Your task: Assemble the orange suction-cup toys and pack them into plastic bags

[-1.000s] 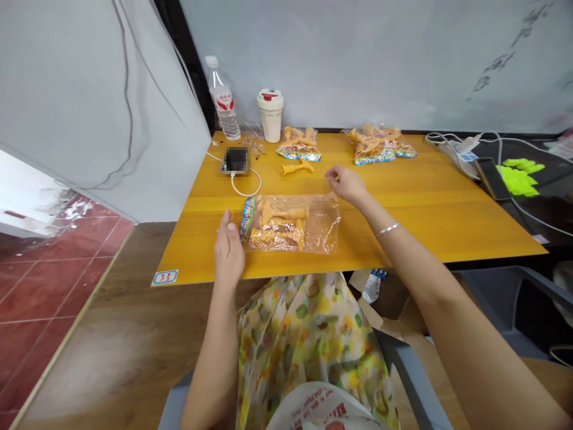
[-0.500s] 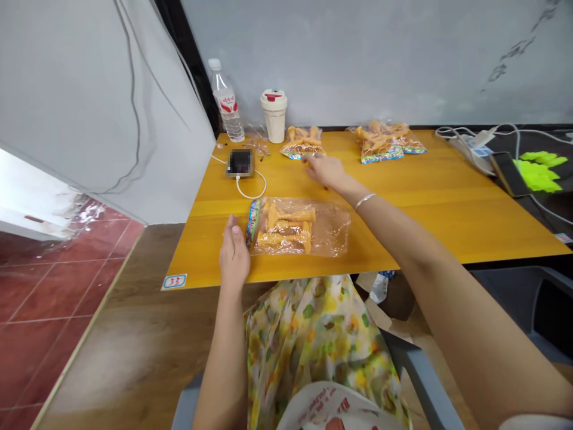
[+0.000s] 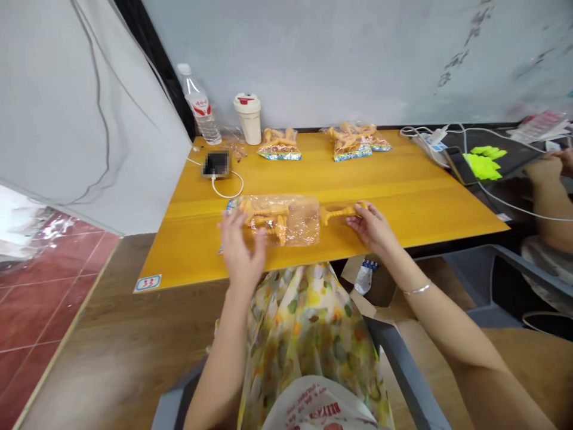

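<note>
- White, blue-rimmed label [image 3: 148, 282] marked 33, on the near left corner of the yellow-brown tabletop [image 3: 286, 179] before me.
- Clear plastic water bottle [image 3: 201, 113] with a white cap and a red-and-white label, upright at the far left corner.
- Dark-screened phone [image 3: 216, 162] in front of it near the left edge, a white cable [image 3: 242, 184] looping from it.
- My left hand [image 3: 242, 254], its fingers loosely spread and the thumb standing well apart, over the left end of the bag nearest me; I cannot tell whether they press on it.
- Cream cup [image 3: 249, 122] with a red-marked lid, upright by the far edge.
- Clear plastic bag of orange pieces [image 3: 280, 143], right of the cup along that edge.
- Clear, flat plastic bag [image 3: 302, 224] with several orange pieces inside, lying near the near edge, its bare end toward the right.
- Long, narrow orange piece [image 3: 338, 213], just beside that bare end, pointing left.
- More clear bags of orange pieces [image 3: 353, 142] by the far edge.
- My right hand [image 3: 371, 230], fingers and thumb closed in a pinch on the long piece's right end.
- Bright yellow-green things [image 3: 486, 162], beyond the tabletop's right edge.
</note>
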Motion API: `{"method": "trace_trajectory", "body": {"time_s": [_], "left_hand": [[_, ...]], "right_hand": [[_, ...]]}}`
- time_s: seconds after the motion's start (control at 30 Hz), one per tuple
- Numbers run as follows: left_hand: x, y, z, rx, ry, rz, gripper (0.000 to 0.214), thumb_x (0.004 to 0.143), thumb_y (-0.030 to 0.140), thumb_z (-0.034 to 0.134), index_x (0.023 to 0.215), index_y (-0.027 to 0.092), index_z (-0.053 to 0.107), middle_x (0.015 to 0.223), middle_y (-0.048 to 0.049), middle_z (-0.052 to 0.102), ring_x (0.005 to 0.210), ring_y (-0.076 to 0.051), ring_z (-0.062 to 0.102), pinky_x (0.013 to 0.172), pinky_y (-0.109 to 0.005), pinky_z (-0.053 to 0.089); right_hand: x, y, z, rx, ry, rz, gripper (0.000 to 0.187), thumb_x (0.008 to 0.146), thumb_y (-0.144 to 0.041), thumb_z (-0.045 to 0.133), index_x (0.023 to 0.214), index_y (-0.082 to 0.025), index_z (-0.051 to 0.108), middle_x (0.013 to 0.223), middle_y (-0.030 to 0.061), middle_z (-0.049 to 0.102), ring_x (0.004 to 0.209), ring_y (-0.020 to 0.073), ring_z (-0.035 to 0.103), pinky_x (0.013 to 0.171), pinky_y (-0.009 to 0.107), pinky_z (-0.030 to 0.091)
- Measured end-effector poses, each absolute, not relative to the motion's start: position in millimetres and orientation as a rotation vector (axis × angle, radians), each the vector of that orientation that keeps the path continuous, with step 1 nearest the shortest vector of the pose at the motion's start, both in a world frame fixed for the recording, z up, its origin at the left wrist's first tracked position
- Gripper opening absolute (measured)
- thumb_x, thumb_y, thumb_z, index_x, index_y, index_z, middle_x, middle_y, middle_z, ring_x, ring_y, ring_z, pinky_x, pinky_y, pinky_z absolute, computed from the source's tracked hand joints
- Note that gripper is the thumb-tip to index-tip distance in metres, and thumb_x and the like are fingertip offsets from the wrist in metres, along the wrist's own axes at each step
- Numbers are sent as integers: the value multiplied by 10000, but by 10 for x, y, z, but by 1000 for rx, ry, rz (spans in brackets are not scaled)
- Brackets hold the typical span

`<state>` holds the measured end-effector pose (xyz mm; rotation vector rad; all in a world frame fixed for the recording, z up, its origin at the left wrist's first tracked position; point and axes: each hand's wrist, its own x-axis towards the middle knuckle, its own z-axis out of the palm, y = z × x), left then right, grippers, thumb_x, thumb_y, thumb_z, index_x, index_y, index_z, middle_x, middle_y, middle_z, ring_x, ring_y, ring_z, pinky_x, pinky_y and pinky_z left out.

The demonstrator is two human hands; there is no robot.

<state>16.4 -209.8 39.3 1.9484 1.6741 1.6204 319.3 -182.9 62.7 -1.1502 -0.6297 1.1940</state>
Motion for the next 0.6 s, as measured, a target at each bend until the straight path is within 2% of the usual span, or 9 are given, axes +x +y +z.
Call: {"method": "trace_trajectory", "body": {"time_s": [0.17,0.27,0.37,0.47,0.6], "left_hand": [[930,-2136,489,2307,1537,1341,622,898,579,603,1309,121,513,1540,-266,467,1559,-362,259,1259,-639,170],[1027,-2093,464,2292,1671,1237,384,951,417,548,1186,115,575,1570,-266,430,1571,-374,211,1251,-666,159],[943,-2091,429,2250,1734,1262,177,966,243,470,1007,150,616,1545,-218,487,1564,-367,239,1247,-667,180],[879,-2151,416,2233,1665,1354,179,975,211,433,959,167,606,1506,-196,539,1549,-357,290,1240,-649,224],[878,-2257,441,2186,1570,1388,222,1002,222,379,1008,184,599,1459,-181,588,1501,-308,401,1229,-583,293]], "right_hand": [[2697,-1869,587,-968,-600,1355,430,670,-263,895,904,-254,535,724,-90,708,671,109,746,647,177,611],[2517,-1842,598,-902,-604,1394,405,684,-261,891,892,-253,543,787,-66,755,760,118,764,738,203,624],[2418,-1851,591,-864,-582,1422,363,700,-243,879,873,-248,560,828,-42,775,840,129,769,833,231,626],[2347,-1855,584,-843,-532,1432,294,720,-205,850,840,-240,585,814,-29,768,845,133,767,853,230,627],[2278,-1838,595,-840,-506,1454,220,760,-184,814,805,-242,606,837,-29,767,861,138,767,869,255,643]]}}
